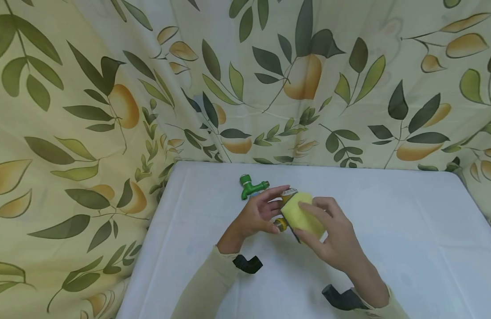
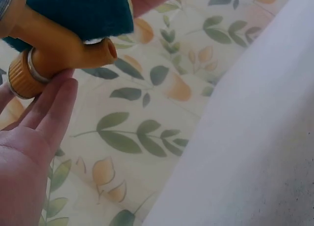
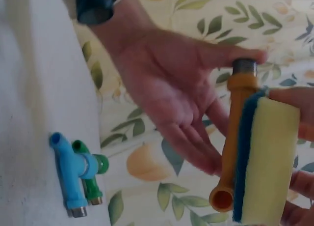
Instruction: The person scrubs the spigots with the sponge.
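Note:
My left hand [image 1: 253, 215] holds an orange-yellow plastic tap [image 2: 61, 46] above the table, thumb at its metal threaded end and fingers along the body. From the other side, my right hand [image 1: 335, 232] grips a yellow sponge [image 1: 303, 217] with a dark teal scouring layer [image 2: 93, 17]. That scouring side lies against the tap's body, as the right wrist view shows. In the head view the sponge hides most of the tap.
On the white table [image 1: 389, 212], behind my left hand, lie a green tap [image 1: 249, 187] and a blue tap [image 3: 72, 174] side by side. Leaf-patterned curtains [image 1: 269, 88] hang along the back and left edges. Dark straps sit at both wrists.

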Demonstrator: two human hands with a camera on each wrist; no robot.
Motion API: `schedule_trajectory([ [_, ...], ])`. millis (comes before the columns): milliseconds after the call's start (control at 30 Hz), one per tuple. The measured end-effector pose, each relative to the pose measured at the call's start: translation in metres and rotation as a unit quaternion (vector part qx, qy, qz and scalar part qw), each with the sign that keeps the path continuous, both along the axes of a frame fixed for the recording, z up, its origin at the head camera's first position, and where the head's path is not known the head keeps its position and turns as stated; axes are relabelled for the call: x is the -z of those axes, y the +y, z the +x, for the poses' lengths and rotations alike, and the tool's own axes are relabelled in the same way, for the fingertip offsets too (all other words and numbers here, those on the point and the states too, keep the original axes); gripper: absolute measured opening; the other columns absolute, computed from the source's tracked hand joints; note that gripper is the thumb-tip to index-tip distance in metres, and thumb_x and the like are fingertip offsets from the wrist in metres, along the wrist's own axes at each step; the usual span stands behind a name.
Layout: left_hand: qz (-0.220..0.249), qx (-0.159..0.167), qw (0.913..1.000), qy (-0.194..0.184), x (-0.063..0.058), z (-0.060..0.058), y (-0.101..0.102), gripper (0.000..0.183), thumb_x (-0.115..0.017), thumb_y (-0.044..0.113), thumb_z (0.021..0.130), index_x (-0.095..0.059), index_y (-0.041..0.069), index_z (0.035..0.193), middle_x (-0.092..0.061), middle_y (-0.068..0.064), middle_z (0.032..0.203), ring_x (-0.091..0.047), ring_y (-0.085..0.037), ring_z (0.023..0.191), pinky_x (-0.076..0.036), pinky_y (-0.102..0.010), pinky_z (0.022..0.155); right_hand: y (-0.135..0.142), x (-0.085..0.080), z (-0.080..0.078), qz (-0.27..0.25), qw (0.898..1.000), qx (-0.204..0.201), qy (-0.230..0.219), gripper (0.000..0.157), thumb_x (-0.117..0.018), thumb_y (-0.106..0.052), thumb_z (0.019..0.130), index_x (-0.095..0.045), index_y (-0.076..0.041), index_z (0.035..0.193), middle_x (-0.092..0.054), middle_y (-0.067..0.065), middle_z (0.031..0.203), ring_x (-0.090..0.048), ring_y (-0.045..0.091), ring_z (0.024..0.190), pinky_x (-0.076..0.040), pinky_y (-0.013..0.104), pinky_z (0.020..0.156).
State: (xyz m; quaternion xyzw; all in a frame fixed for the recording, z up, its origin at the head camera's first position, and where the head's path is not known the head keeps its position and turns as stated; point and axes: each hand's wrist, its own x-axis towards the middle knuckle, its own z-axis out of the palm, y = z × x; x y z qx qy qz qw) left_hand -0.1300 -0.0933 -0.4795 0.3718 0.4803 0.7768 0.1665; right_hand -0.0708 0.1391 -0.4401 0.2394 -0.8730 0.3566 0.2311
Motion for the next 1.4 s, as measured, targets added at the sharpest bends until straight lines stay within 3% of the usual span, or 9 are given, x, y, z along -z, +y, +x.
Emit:
schedule_trajectory([
  [200, -0.012, 0.0, 0.9997, 0.019, -0.002, 0.002, 0.003, 0.115, -0.088, 0.039, 0.078, -0.021, -0.017, 0.153, -0.032, -0.029, 0.159, -0.057, -0.014, 0.13, -0.049, -0.035, 0.11, 0.0, -0.003, 0.0, -0.012, 1.0, 0.021, -0.011, 0.062, -0.087, -0.015, 0.073, -0.066, -0.014, 0.132, -0.058, 0.01, 0.118, -0.055, 0.016, 0.101, -0.047, 0.021, 0.076],
  [333, -0.008, -0.017, 0.9998, -0.001, -0.002, 0.002, 0.004, 0.117, -0.089, 0.04, 0.076, -0.022, -0.014, 0.154, -0.037, -0.023, 0.156, -0.057, -0.013, 0.13, -0.05, -0.027, 0.107, 0.001, -0.006, 0.003, -0.009, 0.999, -0.036, -0.012, 0.063, -0.088, -0.017, 0.073, -0.067, -0.017, 0.132, -0.059, 0.005, 0.119, -0.055, 0.014, 0.102, -0.047, 0.017, 0.077],
  [433, -0.007, -0.022, 0.9997, -0.013, -0.001, 0.003, 0.006, 0.117, -0.09, 0.04, 0.075, -0.023, -0.013, 0.154, -0.038, -0.019, 0.156, -0.056, -0.013, 0.131, -0.05, -0.025, 0.106, 0.0, -0.006, 0.004, 0.0, 0.999, -0.046, -0.002, 0.062, -0.088, -0.02, 0.074, -0.067, -0.018, 0.132, -0.058, 0.005, 0.118, -0.053, 0.013, 0.101, -0.046, 0.016, 0.077],
  [667, 0.007, -0.018, 0.9998, -0.005, -0.001, 0.003, 0.006, 0.116, -0.089, 0.043, 0.076, -0.024, -0.015, 0.152, -0.043, -0.011, 0.152, -0.057, -0.015, 0.129, -0.051, -0.03, 0.108, 0.001, -0.006, 0.001, -0.001, 1.0, 0.001, 0.005, 0.059, -0.086, -0.019, 0.075, -0.068, -0.015, 0.131, -0.058, 0.009, 0.118, -0.054, 0.017, 0.099, -0.044, 0.015, 0.077],
  [833, 0.028, -0.04, 0.9973, -0.055, 0.0, 0.005, 0.008, 0.111, -0.089, 0.046, 0.075, -0.031, -0.009, 0.151, -0.049, -0.004, 0.142, -0.061, -0.015, 0.122, -0.053, -0.027, 0.103, 0.001, -0.002, 0.003, 0.004, 1.0, 0.026, 0.011, 0.062, -0.086, -0.017, 0.073, -0.067, -0.013, 0.131, -0.059, 0.012, 0.117, -0.057, 0.02, 0.096, -0.048, 0.02, 0.074],
  [1000, 0.07, -0.094, 0.9804, -0.158, -0.004, 0.009, 0.013, 0.096, -0.089, 0.053, 0.072, -0.041, 0.006, 0.141, -0.051, -0.007, 0.135, -0.061, -0.015, 0.116, -0.055, -0.023, 0.097, -0.001, 0.001, 0.002, -0.012, 0.996, 0.087, 0.009, 0.061, -0.085, -0.016, 0.075, -0.066, -0.013, 0.132, -0.058, 0.016, 0.116, -0.057, 0.024, 0.097, -0.05, 0.028, 0.069],
  [1133, 0.115, -0.119, 0.9613, -0.22, -0.011, 0.012, 0.02, 0.089, -0.089, 0.057, 0.07, -0.044, 0.013, 0.133, -0.055, -0.007, 0.129, -0.065, -0.015, 0.113, -0.054, -0.028, 0.102, -0.003, 0.004, 0.002, -0.025, 0.995, 0.094, 0.018, 0.06, -0.083, -0.018, 0.075, -0.066, -0.01, 0.132, -0.057, 0.019, 0.115, -0.057, 0.026, 0.099, -0.051, 0.024, 0.072],
  [1267, 0.134, -0.134, 0.9517, -0.242, -0.013, 0.014, 0.028, 0.085, -0.09, 0.056, 0.069, -0.045, 0.015, 0.128, -0.057, -0.005, 0.128, -0.066, -0.015, 0.113, -0.052, -0.033, 0.105, -0.006, 0.007, 0.002, -0.043, 0.991, 0.127, 0.019, 0.06, -0.081, -0.019, 0.078, -0.064, -0.01, 0.134, -0.056, 0.02, 0.115, -0.056, 0.027, 0.1, -0.041, 0.011, 0.078],
  [1400, 0.128, -0.154, 0.9477, -0.248, -0.008, 0.012, 0.035, 0.084, -0.093, 0.052, 0.067, -0.045, 0.017, 0.126, -0.055, -0.005, 0.131, -0.064, -0.012, 0.11, -0.055, -0.027, 0.099, -0.016, 0.01, 0.007, -0.057, 0.992, 0.115, 0.009, 0.06, -0.081, -0.019, 0.079, -0.063, -0.009, 0.136, -0.057, 0.02, 0.117, -0.056, 0.025, 0.102, -0.043, 0.013, 0.078],
])
